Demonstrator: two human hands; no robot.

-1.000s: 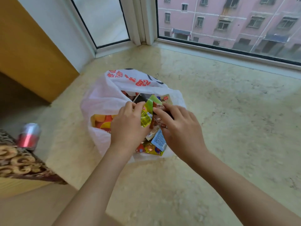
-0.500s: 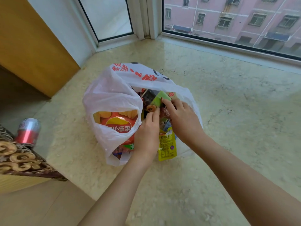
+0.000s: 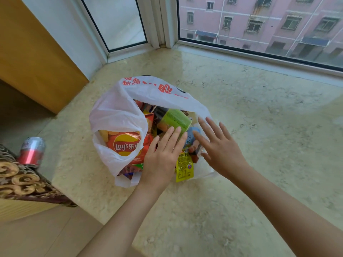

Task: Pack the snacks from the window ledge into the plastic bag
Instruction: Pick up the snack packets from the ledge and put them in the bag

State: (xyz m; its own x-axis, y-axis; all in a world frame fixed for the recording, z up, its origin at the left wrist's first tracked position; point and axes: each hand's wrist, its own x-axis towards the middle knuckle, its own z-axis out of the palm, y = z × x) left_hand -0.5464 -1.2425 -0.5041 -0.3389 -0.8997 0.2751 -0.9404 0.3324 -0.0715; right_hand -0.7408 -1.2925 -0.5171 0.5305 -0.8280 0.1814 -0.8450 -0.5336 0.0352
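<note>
Two hands: both are seen over the mouth of the plastic bag [image 3: 118, 115], which lies slumped on the window ledge [image 3: 259, 127].
Left hand [image 3: 161, 154]: fingers are held straight and together, nothing is grasped; the fingertips are laid against the green packet [image 3: 175, 119] at the top of the pile.
Right hand [image 3: 220, 147]: fingers are spread and released; nothing is held, and whether the bag's near rim is touched cannot be told.
Snacks: all that can be seen are gathered in or at the bag; the Lay's crisp bag [image 3: 126, 145] is seen through the left opening, and no loose snack is seen elsewhere on the ledge.
Yellow sachet [image 3: 184, 166]: it is left hanging out over the bag's front edge, only partly inside.
Progress: the packing is judged nearly done; the contents appear to be being pressed down.
Risk, spill: the sachet could be lost onto the ledge if the bag is lifted before it is tucked in.
Risk, crushing: the crisps could be broken if the pile is pressed hard.
Risk, tear: the thin film could be split by packet corners under a firm push.
Nearby: a red drink can [image 3: 32, 152] is stood at the left, well apart from the bag.
</note>
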